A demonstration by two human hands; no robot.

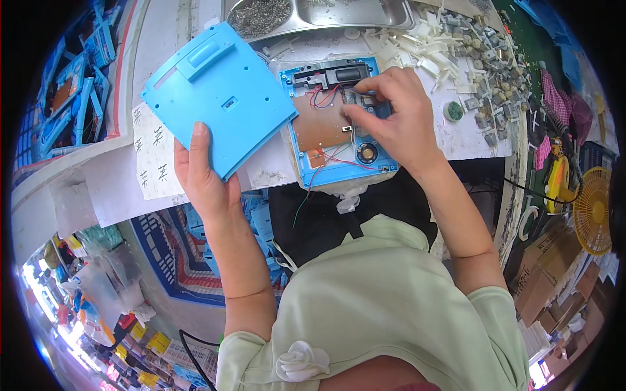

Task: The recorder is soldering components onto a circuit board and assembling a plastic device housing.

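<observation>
My left hand (207, 173) grips a light blue plastic cover (218, 120) by its lower edge, thumb on top, and holds it tilted above the worktable. To its right lies an open blue plastic housing (355, 173) with a brown circuit board (318, 124), thin red and blue wires and a small round speaker (366, 153). My right hand (401, 107) reaches over the housing's right side. Its thumb and forefinger close around a small grey, partly clear part (357, 99) inside. The other fingers are curled, and they hide some of that part.
A metal tray (355, 14) with many tiny screws stands at the back. White plastic parts (427, 49) and small grey parts (486, 117) are piled at the right, near a green roll (452, 111). Blue crates of blue casings (78, 98) sit at the left and under the table.
</observation>
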